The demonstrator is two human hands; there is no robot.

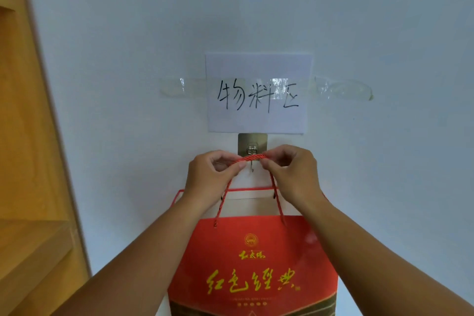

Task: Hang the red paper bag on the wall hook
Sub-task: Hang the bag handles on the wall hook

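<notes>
A red paper bag (252,259) with gold lettering hangs below my hands against the white wall. Its red twisted rope handle (250,158) is stretched level between my two hands. My left hand (213,174) pinches the rope's left end and my right hand (291,172) pinches its right end. The rope crosses in front of the metal wall hook (252,150), a square adhesive plate with a small prong pointing down below the rope. Whether the rope rests on the prong I cannot tell.
A white paper sign (257,92) with handwritten characters is taped to the wall just above the hook. A wooden door frame (28,149) runs down the left side. Bare white wall lies to the right of the bag.
</notes>
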